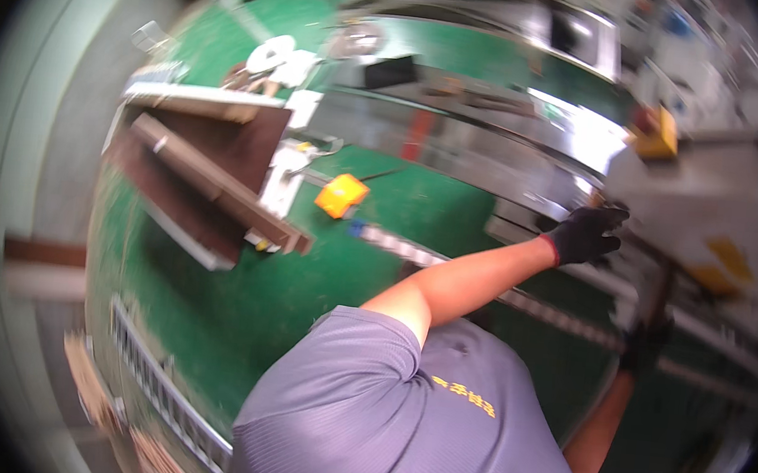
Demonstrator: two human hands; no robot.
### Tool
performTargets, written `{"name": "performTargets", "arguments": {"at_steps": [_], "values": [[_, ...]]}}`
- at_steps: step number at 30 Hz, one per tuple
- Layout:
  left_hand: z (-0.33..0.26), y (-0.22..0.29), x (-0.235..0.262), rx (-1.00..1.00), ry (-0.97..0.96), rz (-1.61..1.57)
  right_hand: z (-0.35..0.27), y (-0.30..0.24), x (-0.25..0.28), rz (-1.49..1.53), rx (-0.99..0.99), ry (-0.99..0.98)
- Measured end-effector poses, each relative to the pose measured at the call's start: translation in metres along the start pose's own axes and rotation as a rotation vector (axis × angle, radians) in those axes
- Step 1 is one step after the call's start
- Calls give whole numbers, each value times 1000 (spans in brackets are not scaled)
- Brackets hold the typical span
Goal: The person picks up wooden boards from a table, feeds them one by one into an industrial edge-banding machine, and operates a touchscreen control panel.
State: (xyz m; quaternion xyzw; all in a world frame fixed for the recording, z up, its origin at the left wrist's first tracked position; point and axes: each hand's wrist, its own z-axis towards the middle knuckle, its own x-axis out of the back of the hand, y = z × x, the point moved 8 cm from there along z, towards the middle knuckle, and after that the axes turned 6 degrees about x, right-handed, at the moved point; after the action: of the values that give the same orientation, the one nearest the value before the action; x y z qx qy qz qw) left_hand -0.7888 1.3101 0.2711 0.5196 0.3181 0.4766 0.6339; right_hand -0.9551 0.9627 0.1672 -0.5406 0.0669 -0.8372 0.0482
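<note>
My left hand (pixel 585 235), in a black glove with a red cuff, reaches over the edge of a grey metal worktop (pixel 693 198). Its fingers are stretched out and apart, and nothing shows between them. Lower and further right is my right hand (pixel 646 342), also dark-gloved. Blur and shadow hide its fingers. A brown strip (pixel 662 296) runs up from beside that hand toward the worktop; whether the hand grips it, I cannot tell. Below the left hand, a pale segmented rail (pixel 554 315) crosses in front of me.
A yellow box (pixel 654 133) stands on the worktop, with yellow patches (pixel 728 261) nearer. Beyond lies a long metal machine bed (pixel 470 145). Left on the green floor (pixel 197 328) are an orange-yellow box (pixel 342 196), a cart with brown boards (pixel 220 180) and a metal railing (pixel 168 389).
</note>
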Motion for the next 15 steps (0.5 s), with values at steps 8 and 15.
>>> {"name": "performTargets", "arguments": {"at_steps": [8, 15], "values": [[-384, 55, 551, 433, 1614, 1085, -2, -251, 19, 352, 225, -33], [-588, -16, 712, 991, 1965, 631, 75, -640, 17, 774, 664, -383]]}}
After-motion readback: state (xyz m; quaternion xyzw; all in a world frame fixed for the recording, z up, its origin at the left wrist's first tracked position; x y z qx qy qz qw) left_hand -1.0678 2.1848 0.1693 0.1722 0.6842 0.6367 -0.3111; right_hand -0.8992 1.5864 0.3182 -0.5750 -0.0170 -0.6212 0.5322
